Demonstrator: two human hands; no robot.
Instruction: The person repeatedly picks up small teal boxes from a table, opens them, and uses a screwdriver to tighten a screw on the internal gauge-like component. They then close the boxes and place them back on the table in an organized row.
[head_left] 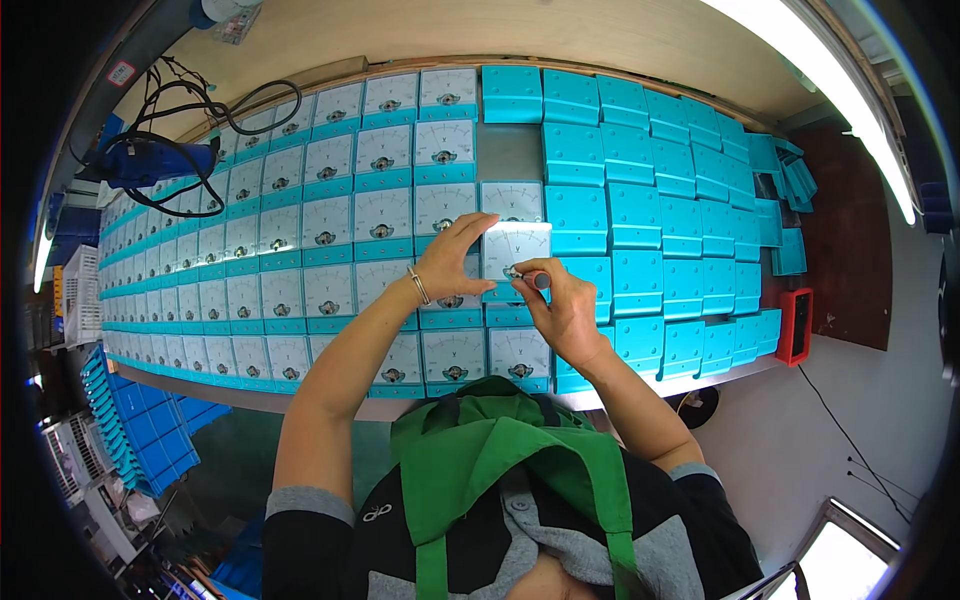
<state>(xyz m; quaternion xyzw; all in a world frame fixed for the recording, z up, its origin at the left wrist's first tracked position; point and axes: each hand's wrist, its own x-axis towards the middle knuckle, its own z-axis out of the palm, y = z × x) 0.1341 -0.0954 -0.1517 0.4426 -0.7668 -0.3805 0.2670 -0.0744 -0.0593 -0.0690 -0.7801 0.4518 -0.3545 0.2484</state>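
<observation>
A white-faced analog panel meter (pixel 518 243) with a teal base lies before me, raised a little over its neighbours in the row. My left hand (pixel 447 262) grips it from the left, fingers at its upper edge and thumb along the lower one. In my right hand (pixel 568 315) is a screwdriver with a red and dark handle (pixel 538 280). Its tip points at the small round part at the meter's lower middle; the fingers partly hide the contact. Directly above is another meter (pixel 511 197), and below is a further one (pixel 519 350).
Rows of similar meters (pixel 335 235) fill the bench to the left. Teal cases (pixel 634 222) stand in rows on the right. A blue tool with a black cable (pixel 160 160) hangs at upper left. A red box-shaped device (pixel 795 326) sits at the bench's right end.
</observation>
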